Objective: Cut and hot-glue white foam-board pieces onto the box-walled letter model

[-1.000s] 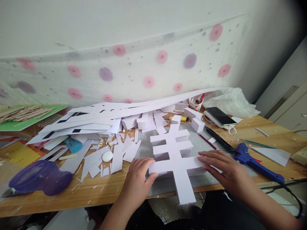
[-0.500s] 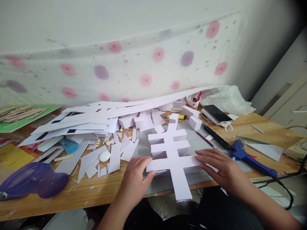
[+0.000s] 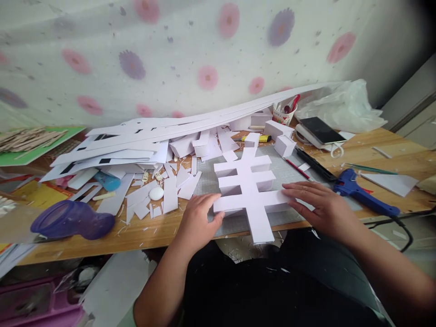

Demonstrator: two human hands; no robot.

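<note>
A white three-dimensional foam-board shape (image 3: 251,181), one long upright bar crossed by several shorter bars, lies on the grey cutting mat (image 3: 235,225). Its lower end sticks out past the table's front edge. My left hand (image 3: 200,221) is closed on the left end of the longest crossbar, thumb in front and fingers behind. At the opposite end, my right hand (image 3: 318,206) holds the same crossbar, fingers stretched along its top and thumb lower down. Just right of that hand rests a blue glue gun (image 3: 357,188).
White offcuts (image 3: 170,193) and a purple container (image 3: 73,219) lie to the left. Long white sheets (image 3: 143,141) are stacked behind. A yellow cutter (image 3: 260,138), black long tool (image 3: 315,164), phone (image 3: 322,130) and cup (image 3: 284,116) stand or lie further back.
The view has tilted down, so the table sits higher in the picture and more of the floor and lap shows. Both hands stay at the ends of the crossbar.
</note>
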